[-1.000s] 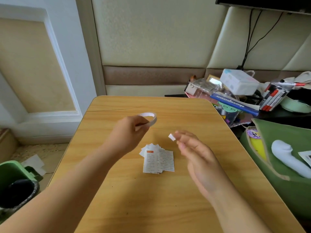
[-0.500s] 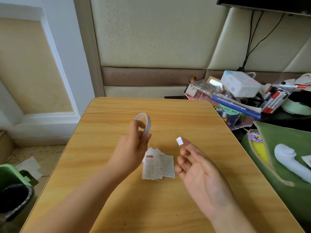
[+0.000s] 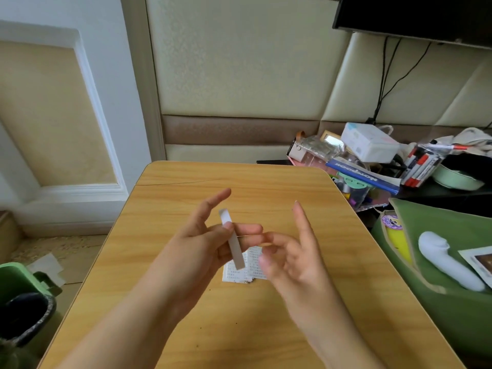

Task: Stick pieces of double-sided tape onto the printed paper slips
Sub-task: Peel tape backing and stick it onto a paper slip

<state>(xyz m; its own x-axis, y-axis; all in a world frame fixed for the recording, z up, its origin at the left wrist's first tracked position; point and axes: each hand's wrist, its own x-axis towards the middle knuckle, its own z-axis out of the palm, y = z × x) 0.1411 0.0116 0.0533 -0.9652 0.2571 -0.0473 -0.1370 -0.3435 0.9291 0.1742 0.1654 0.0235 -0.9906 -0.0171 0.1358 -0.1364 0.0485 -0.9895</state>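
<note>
Your right hand [image 3: 290,251], its cut piece now out of sight, had closed in to pinch at the tape roll [image 3: 232,239] gripped edge-on in your left hand [image 3: 202,243], both above the printed paper slips [image 3: 246,270] stacked on the worktop [image 3: 266,328], likely starting another strip.

Smooth wood-grain table [image 3: 266,328], matt white tape roll [image 3: 232,239], thin printed paper slips [image 3: 243,271]
</note>
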